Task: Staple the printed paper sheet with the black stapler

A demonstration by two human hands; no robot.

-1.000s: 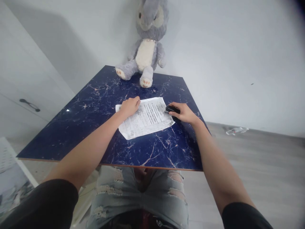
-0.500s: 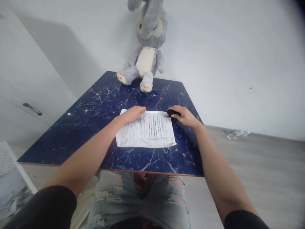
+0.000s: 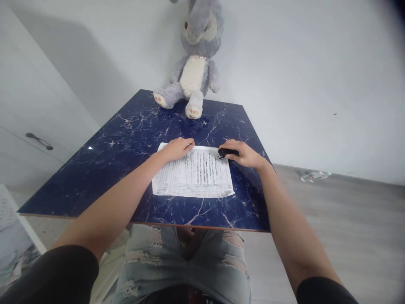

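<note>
A printed white sheet of paper (image 3: 193, 177) lies on the dark blue marbled table (image 3: 120, 152). My left hand (image 3: 179, 148) rests on the far left part of the sheet, its fingers bent together near the far edge; whether it pinches the paper I cannot make out. My right hand (image 3: 243, 153) is closed around a small black stapler (image 3: 228, 152), whose tip lies over the sheet's far right corner.
A grey plush rabbit (image 3: 193, 76) sits at the table's far edge against the wall. A white rack (image 3: 19, 228) stands at the lower left, and clear plastic packaging (image 3: 314, 175) lies on the floor at the right.
The stapler in my right hand has shifted slightly left, further over the paper's corner. My left hand stays on the sheet. The whole view has tilted a little.
</note>
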